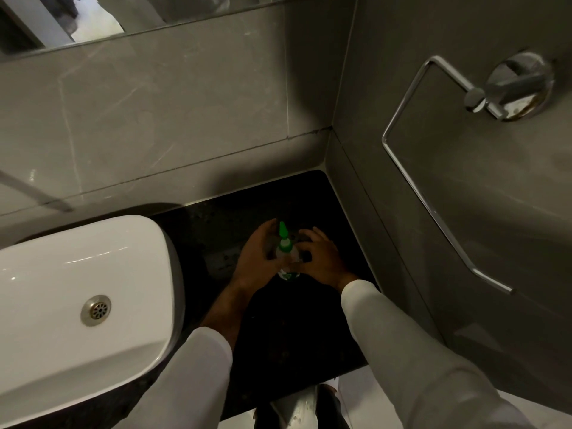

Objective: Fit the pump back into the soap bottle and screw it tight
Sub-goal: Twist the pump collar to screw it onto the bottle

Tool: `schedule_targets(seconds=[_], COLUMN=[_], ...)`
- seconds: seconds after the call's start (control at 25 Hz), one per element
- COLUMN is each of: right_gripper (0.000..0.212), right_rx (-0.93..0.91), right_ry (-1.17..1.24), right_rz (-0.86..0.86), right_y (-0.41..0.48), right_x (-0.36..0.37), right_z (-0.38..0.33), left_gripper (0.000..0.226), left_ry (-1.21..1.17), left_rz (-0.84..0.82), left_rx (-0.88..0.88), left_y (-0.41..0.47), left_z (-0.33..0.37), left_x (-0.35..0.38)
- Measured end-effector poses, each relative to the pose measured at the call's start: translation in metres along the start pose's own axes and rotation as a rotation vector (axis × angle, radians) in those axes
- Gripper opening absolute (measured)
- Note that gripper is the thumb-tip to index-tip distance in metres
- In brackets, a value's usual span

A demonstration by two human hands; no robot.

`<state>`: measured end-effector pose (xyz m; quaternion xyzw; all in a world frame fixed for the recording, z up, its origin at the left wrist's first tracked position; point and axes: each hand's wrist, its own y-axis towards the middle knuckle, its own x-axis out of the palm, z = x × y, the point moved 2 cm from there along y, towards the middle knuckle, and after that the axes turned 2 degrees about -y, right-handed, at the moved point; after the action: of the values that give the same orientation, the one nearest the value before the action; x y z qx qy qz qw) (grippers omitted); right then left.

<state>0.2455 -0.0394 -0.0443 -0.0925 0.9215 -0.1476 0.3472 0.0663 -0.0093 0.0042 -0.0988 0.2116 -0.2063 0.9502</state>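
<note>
— What is the soap bottle made of?
— Clear, faintly glossy plastic, by the look of it; the pump is opaque green plastic, smooth.
— And the counter?
— Dark speckled stone, dull in this light.
— The basin?
— Glossy white ceramic, with a brushed metal drain.
— The walls?
— Grey wall tiles, polished, with pale veins. The towel ring is mirror-bright chromed metal.
— The sleeves?
— Matt, pale cloth.
</note>
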Motion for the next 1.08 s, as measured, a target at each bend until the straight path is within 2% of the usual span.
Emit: schedule_targets(seconds=[0.08,0.12,0.2,0.28,0.36,0.48,0.56,0.68,0.8,0.88,1.0,1.08], right_gripper=[0.054,0.055,0.056,0.057,0.055,0.047,0.048,0.053,0.052,0.051,0.052,0.053], right_rx=[0.015,0.022,0.026,0.015,-0.008,-0.016,-0.005,0.001,-0.023,-0.031,-0.017,-0.011], right_ry=[0.018,0.028,0.031,0.008,-0.014,-0.006,-0.013,-0.004,-0.023,-0.021,-0.016,0.012], right_rz=[0.005,0.005,0.007,-0.008,-0.015,-0.009,-0.005,-0.002,-0.001,0.001,-0.007,-0.004], right_y=[0.002,0.002,0.003,0.002,0.002,0.004,0.007,0.009,0.006,0.005,0.006,0.007], right_x=[0.005,0.006,0.004,-0.001,-0.001,0.003,0.005,0.005,0.004,0.004,0.004,0.004], right_z=[0.002,0.002,0.002,0.003,0.001,0.0,0.003,0.007,0.004,0.001,0.002,0.002], left_gripper=[0.048,0.039,0.031,0.041,0.052,0.043,0.041,0.032,0.054,0.06,0.061,0.049], left_ry=[0.08,0.109,0.12,0.03,0.04,0.46,0.581,0.535,0.442,0.447,0.455,0.51], left_rz=[0.114,0.114,-0.012,-0.152,-0.155,0.015,-0.006,-0.067,-0.145,-0.178,-0.17,-0.097], left_rx=[-0.023,-0.038,-0.018,0.008,-0.002,0.045,0.015,0.079,0.133,0.144,0.132,0.18], left_y=[0.001,0.003,0.008,0.009,0.007,0.013,0.017,0.02,0.017,0.019,0.021,0.019], left_z=[0.004,0.007,0.009,0.011,0.015,0.023,0.028,0.03,0.031,0.027,0.02,0.016], left_x=[-0.001,-0.002,-0.004,-0.007,-0.009,-0.009,-0.01,-0.012,-0.018,-0.019,-0.02,-0.02])
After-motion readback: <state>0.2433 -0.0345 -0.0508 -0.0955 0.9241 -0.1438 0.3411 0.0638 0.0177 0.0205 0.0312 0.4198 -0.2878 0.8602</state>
